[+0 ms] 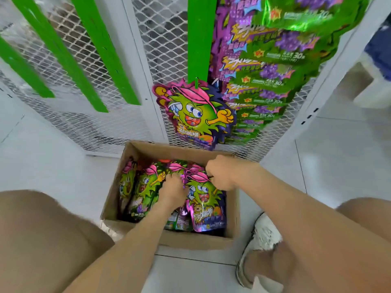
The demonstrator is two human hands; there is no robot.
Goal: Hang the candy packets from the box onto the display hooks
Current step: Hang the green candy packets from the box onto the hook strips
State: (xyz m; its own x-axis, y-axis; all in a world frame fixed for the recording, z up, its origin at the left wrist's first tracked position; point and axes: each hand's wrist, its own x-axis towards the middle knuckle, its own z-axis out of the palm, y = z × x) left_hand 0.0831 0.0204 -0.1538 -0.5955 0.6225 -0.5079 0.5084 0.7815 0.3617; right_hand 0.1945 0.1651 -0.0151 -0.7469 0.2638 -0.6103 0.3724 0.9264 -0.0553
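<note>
A brown box (pixel 148 151) sits on the white floor (pixel 53 161), right below a white mesh rack (pixel 165 39). The box is full of shiny packets (pixel 146 187) standing close together. Each one shows a green spiky monster with big eyes, a wide grin and a pink cap, with purple around the edge. The right hand (pixel 220 172) is curled tight and pinches the top of the front packet (pixel 204 199), near the pink cap. The left hand (pixel 172 188) is pushed down among the packets just beside it; its fingers are hidden, so I cannot tell if it grips anything. One hung packet (pixel 194 115) dangles from a small hook (pixel 196 82) at the bottom of a green strip (pixel 201 39), just above the box. To its right, a long row (pixel 264 81) of green and purple packets hangs down the rack. A white shoe (pixel 262 235) rests beside the box.
</note>
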